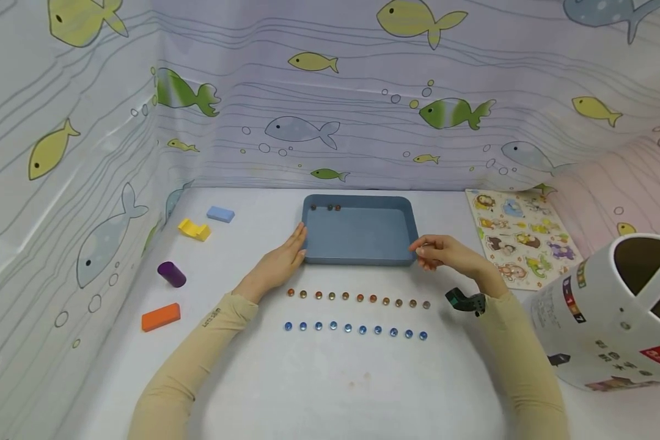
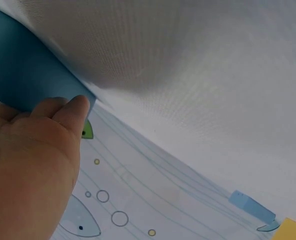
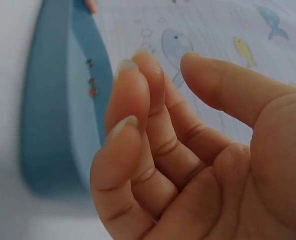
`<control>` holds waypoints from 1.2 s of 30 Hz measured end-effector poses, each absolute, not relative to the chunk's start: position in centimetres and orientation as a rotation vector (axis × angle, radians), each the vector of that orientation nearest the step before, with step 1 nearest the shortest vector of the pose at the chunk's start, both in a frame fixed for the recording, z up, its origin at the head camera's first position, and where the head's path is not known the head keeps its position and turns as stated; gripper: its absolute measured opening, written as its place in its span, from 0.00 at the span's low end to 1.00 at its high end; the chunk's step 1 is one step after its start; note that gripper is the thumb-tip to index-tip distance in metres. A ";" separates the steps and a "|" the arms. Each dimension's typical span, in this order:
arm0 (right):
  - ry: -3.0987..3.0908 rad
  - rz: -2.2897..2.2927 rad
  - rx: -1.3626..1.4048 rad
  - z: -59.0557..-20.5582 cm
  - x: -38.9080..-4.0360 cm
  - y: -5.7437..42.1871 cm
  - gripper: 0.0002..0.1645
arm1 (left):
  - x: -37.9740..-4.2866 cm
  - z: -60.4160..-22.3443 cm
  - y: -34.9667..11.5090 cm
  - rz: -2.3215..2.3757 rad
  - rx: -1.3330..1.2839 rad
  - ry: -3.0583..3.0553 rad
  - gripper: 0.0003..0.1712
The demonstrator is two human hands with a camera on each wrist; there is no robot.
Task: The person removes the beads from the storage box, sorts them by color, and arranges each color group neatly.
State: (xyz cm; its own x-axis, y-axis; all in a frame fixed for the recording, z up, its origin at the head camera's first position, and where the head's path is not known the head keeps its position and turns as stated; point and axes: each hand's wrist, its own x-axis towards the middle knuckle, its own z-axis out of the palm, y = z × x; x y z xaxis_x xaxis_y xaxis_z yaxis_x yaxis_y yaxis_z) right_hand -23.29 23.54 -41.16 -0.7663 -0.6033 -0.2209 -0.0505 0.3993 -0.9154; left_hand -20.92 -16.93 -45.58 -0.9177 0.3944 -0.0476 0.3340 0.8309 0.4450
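Observation:
A shallow blue-grey tray [image 1: 363,261] lies flat on the white table, with three small brown beads [image 1: 330,208] near its back left corner. My left hand [image 1: 279,264] rests against the tray's left side, fingers straight; in the left wrist view they touch the tray wall [image 2: 33,65]. At the tray's front right corner is my right hand [image 1: 445,252], its fingers loosely bent. The right wrist view shows a gap between thumb and fingers with nothing in it. In front of the tray run a row of orange-brown beads [image 1: 360,298] and, nearer me, a row of blue beads [image 1: 362,330].
On the left lie a blue block [image 1: 220,214], a yellow curved block [image 1: 195,230], a purple cylinder [image 1: 172,274] and an orange block [image 1: 161,317]. To the right are an animal picture board [image 1: 522,238] and a big white container [image 1: 588,324]. A fish-print curtain [image 1: 363,140] encloses the table.

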 end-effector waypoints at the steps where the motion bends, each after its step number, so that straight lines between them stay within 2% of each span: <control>1: 2.128 -1.366 -0.570 -40.9 -23.8 23.0 0.25 | -20.9 -45.6 -16.9 0.656 0.573 2.874 0.35; 14: 2.097 -1.422 -0.559 -39.5 -29.9 15.8 0.24 | -21.1 -45.6 -17.0 0.656 0.568 2.874 0.34; 36: 1.985 -1.676 -0.273 -42.9 -35.6 8.5 0.27 | -21.0 -45.6 -17.0 0.669 0.564 2.861 0.34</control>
